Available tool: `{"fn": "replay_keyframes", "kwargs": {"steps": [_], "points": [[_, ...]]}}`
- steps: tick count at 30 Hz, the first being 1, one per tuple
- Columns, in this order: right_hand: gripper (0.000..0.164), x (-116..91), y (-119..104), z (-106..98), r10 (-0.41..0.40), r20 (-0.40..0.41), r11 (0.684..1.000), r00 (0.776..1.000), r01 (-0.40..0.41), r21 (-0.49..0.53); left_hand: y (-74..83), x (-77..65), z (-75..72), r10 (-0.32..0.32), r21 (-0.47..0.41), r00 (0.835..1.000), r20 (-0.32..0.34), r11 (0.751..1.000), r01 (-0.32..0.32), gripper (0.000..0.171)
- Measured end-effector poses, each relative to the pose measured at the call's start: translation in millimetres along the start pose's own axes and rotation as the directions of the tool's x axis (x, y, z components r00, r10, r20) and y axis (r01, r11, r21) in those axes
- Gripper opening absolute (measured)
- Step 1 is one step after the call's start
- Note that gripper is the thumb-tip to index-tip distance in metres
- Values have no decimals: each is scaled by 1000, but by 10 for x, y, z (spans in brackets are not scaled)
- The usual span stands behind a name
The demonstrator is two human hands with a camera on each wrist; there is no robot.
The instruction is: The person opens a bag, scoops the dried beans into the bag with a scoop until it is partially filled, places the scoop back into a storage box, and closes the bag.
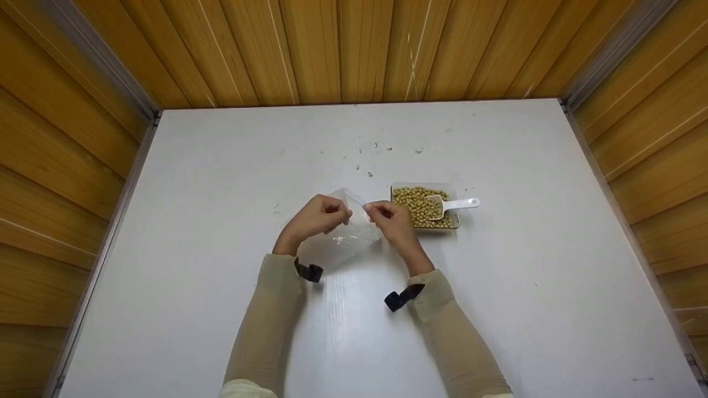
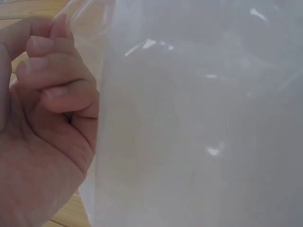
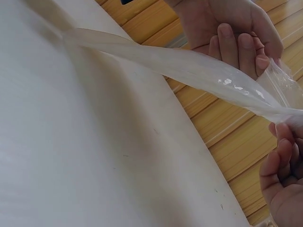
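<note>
A clear plastic bag point(image 1: 357, 235) hangs between the two hands over the white table. My left hand point(image 1: 322, 215) pinches its top edge between thumb and forefinger, the other fingers curled in. At the opposite side of the same edge, my right hand point(image 1: 394, 222) pinches the plastic with its fingertips. In the left wrist view the bag point(image 2: 199, 123) fills most of the picture beside the curled left fingers point(image 2: 61, 71). The right wrist view shows the bag point(image 3: 199, 73) stretched out slantwise, thin and seen nearly edge-on.
Just right of the right hand stands a clear rectangular container point(image 1: 454, 221) of dried yellowish-green peas or beans point(image 1: 412, 202). A white scoop point(image 1: 462, 204) lies in it, handle pointing right. Small dark marks dot the white table point(image 1: 221, 166). Wood-look panels point(image 1: 359, 50) wall the table in.
</note>
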State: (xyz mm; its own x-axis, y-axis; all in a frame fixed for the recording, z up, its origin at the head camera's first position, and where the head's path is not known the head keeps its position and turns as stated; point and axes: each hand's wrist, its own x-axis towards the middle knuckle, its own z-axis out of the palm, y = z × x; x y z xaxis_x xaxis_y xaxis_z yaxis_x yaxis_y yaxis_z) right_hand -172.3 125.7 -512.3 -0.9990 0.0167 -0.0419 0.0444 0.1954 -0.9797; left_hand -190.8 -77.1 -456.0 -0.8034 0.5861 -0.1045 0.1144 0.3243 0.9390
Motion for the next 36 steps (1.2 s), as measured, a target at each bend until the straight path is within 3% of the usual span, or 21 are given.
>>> {"fn": "replay_keyframes", "kwargs": {"steps": [2,7,13,17,27,36], "points": [[20,2,2,-6,-1,3,1000,1000,1,-8,58,-39,-6,9,-9,1000,6,1000,-9,28],[20,0,-13,-23,-6,-7,999,1000,5,-38,27,-50,-17,18,-71,1000,10,997,-17,28],[20,-89,-281,-50,-2,-35,996,999,-1,-84,-217,39,-35,27,-108,1000,8,994,-26,29],[21,-11,-125,-39,1,-56,995,998,-7,-102,-254,47,-37,30,-109,999,12,994,-29,30],[20,26,1,-72,-38,-35,996,999,35,-85,-303,69,-71,6,2,1000,-17,1000,-6,31],[19,6,-7,-85,-55,30,996,998,58,-75,-326,118,-49,15,79,987,-161,997,-2,13]]}}
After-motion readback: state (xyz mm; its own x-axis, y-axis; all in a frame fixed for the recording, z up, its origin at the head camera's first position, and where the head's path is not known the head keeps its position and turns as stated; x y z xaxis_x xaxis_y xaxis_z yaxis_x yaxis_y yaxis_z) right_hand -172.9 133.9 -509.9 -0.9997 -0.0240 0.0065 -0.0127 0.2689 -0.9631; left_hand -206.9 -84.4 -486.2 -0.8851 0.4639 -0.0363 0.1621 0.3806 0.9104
